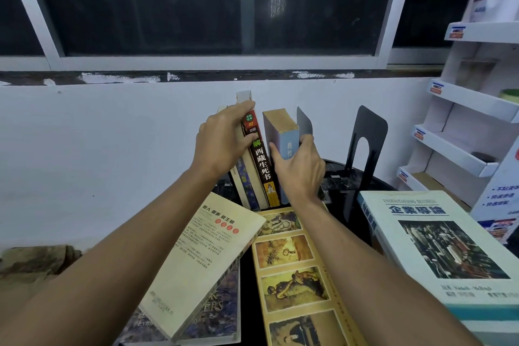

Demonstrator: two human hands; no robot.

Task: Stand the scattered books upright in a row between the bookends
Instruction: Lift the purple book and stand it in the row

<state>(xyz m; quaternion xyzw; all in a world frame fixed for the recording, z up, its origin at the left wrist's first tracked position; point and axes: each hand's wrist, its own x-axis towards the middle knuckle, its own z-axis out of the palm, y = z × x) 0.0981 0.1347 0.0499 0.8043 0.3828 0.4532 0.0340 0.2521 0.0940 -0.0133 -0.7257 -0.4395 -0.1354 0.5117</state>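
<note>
**A:** Entry one, hazards?

**B:** Two, both judgements. The leaning books [259, 160] tilt away from the blue-spined book [283, 135], with a wedge of gap at the top. If the left hand [222, 143] lets go, they could slump sideways. The near bookend [304, 122] may skid on the black table [351, 174] if it is pushed and no book stands on its foot.

**A:** Entry two, fingers?

**B:** The left fingers [241, 108] curl over the tops of the leaning books and grip them. The right hand [299, 168] clasps the blue-spined book, thumb on its left face. The right fingertips [307, 140] are wrapped round to the side that meets the near bookend.

**A:** Entry three, surroundings?

**B:** A second bookend [370, 132] stands apart to the right, with nothing against it. I can't tell whether there is a support on the row's left.

**A:** Entry four, not yet shelved?

**B:** All lie flat in the foreground:
- a cream paperback [202, 258] on top of a purple book [213, 314]
- a picture-cover book [295, 270] under the right forearm
- a white textbook [438, 247] at the right
</note>
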